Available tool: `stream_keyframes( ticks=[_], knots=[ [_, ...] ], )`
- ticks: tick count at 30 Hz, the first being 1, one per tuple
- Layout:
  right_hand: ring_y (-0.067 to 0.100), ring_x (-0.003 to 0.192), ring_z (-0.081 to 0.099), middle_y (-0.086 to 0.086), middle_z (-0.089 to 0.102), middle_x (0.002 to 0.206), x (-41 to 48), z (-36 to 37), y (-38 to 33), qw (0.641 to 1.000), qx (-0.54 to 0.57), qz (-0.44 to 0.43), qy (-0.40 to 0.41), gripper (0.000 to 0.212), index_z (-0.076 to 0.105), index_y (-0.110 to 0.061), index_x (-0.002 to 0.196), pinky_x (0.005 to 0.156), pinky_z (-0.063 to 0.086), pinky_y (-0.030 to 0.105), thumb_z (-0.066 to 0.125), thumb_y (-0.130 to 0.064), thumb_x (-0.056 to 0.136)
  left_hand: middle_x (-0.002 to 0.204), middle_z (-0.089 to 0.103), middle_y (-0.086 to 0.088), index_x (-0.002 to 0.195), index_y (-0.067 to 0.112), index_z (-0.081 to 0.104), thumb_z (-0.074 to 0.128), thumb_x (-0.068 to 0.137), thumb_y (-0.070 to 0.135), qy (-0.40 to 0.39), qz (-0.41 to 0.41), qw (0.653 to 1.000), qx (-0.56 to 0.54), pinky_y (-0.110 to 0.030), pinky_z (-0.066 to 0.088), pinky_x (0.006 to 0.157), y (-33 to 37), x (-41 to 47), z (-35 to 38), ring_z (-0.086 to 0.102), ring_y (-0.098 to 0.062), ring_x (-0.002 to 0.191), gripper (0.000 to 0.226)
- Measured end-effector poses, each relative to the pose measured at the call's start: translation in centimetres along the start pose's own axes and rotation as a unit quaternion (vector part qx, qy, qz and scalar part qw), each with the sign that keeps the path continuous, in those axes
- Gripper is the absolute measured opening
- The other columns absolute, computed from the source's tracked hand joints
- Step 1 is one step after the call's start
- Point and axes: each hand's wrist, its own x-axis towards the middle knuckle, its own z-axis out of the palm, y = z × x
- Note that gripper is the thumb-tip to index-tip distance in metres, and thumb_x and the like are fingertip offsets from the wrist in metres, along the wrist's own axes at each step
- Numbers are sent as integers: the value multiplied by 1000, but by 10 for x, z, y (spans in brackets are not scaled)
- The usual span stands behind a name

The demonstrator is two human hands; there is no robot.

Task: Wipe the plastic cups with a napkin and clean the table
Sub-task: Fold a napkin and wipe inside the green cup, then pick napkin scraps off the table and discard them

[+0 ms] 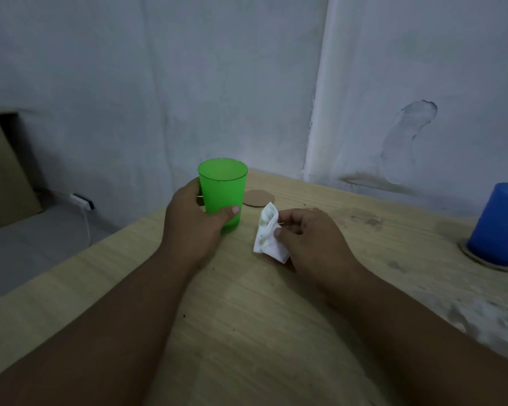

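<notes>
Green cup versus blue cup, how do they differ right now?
The green cup is gripped by the left hand; the blue cup stands untouched. The green cup is rim up, while the blue cup looks upside down. The blue cup sits on a cardboard coaster; the green cup is beside a second coaster, not on it. Both are plain plastic tumblers.

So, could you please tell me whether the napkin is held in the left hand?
No, the right hand pinches the white napkin, while the left hand grips the green cup.
</notes>
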Motion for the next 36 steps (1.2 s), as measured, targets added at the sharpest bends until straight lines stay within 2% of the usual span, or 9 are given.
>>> stream_keyframes(
  ticks=[3, 8, 13, 16, 18, 22, 27, 32, 36],
  knots=[
    [6, 84, 70, -9, 76, 90, 0, 4, 3, 1000, -21, -9, -8, 26, 75, -25, 100, 73, 54, 23, 57, -8, 92, 98, 68, 22, 98, 43, 62, 85, 74, 24, -8, 1, 1000, 16, -22, 48, 73, -4, 3, 1, 63, 6, 90, 37],
    [-2, 75, 68, -19, 74, 81, 3, 1, 9, 1000, 14, -6, 8, 29, 72, -35, 87, 62, 48, 11, 58, -10, 92, 97, 65, 25, 104, 39, 60, 85, 75, 28, -9, -26, 999, 28, -18, 44, 69, -7, 4, 4, 61, 10, 89, 40],
    [-3, 79, 71, -18, 76, 86, 7, -21, 15, 995, 80, 41, 50, 24, 74, -34, 93, 71, 56, 17, 61, -14, 93, 137, 49, -4, 145, 18, 40, 90, 67, 40, 56, -96, 990, 87, -42, 44, 104, 1, -3, 5, 50, -21, 124, 96],
    [0, 80, 71, -15, 75, 88, 13, -49, 23, 987, 84, 79, 115, 20, 75, -29, 99, 77, 58, 25, 63, -15, 91, 115, 51, -8, 113, 15, 53, 76, 76, 46, 194, -31, 974, 113, -49, 46, 96, 20, -13, 12, 54, -30, 107, 54],
    [-4, 74, 70, -17, 75, 85, 17, -67, 29, 981, 72, 79, 162, 18, 75, -29, 99, 73, 56, 23, 65, -17, 89, 96, 53, -2, 94, 19, 52, 65, 79, 39, 215, 10, 973, 85, -38, 45, 82, 34, -21, 24, 53, -24, 89, 28],
    [3, 80, 71, -13, 76, 82, 25, -88, 35, 976, 60, 62, 199, 22, 75, -34, 83, 77, 57, 25, 65, -15, 86, 74, 50, 11, 78, 15, 56, 68, 81, 14, 59, 83, 992, 79, -12, 34, 63, 44, -32, 56, 47, -1, 68, 12],
    [5, 84, 65, -9, 73, 92, 53, -93, 44, 971, -124, 19, 204, 20, 77, -21, 101, 68, 45, 17, 63, -14, 87, 109, 60, 1, 107, 16, 65, 65, 87, 25, -151, 114, 958, 217, -26, 40, 86, 27, -27, 70, 53, -14, 102, 22],
    [9, 78, 61, -4, 70, 88, 89, -81, 47, 948, -259, -31, 185, 14, 74, -14, 92, 71, 50, 25, 63, -10, 84, 124, 61, 5, 126, 19, 62, 60, 87, 29, -180, 108, 952, 222, -22, 39, 92, 22, -26, 72, 53, -11, 114, 41],
    [19, 83, 66, 9, 73, 92, 111, -70, 49, 937, -330, 4, 115, 17, 77, -6, 89, 74, 50, 26, 61, -10, 85, 114, 61, 7, 119, 19, 64, 59, 87, 31, -194, 107, 947, 231, -27, 43, 90, 19, -26, 72, 53, -9, 103, 35]
  ],
)
